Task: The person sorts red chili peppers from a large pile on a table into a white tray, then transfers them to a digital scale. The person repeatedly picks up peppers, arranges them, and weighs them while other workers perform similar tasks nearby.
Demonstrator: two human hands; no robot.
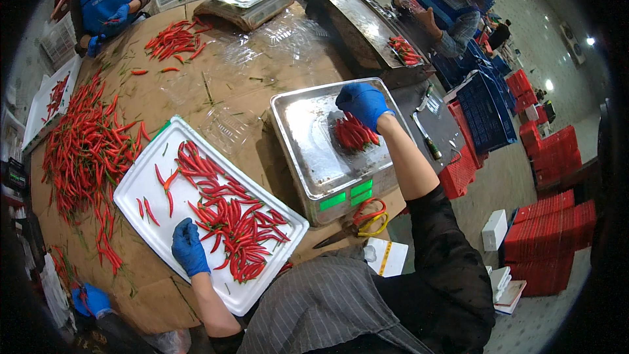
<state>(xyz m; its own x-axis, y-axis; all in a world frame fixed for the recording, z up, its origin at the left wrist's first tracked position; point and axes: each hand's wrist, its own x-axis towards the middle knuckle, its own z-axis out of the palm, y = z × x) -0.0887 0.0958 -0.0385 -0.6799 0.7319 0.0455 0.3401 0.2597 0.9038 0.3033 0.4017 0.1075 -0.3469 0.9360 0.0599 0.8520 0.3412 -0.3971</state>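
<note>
My right hand (pixel 362 103), in a blue glove, is bent over a bunch of red chilli peppers (pixel 355 133) on the steel pan of a digital scale (pixel 307 150). Clear plastic appears to lie under the bunch. The right fingertips are hidden, so a grip cannot be made out. My left hand (pixel 189 248), also gloved in blue, hovers at the near left part of a white foam tray (pixel 142 187) with its fingers curled; whether a pepper is inside is hidden. Loose red chillies (pixel 241 236) cover much of the tray's right side.
A large chilli heap (pixel 93 147) lies left on the cardboard-covered table (pixel 245 93). Scissors (pixel 372 216) rest by the scale, a knife (pixel 426 137) to its right. Clear plastic boxes (pixel 228 130) lie beyond the tray. A co-worker's gloved hand (pixel 92 299) is at lower left; two people stand across.
</note>
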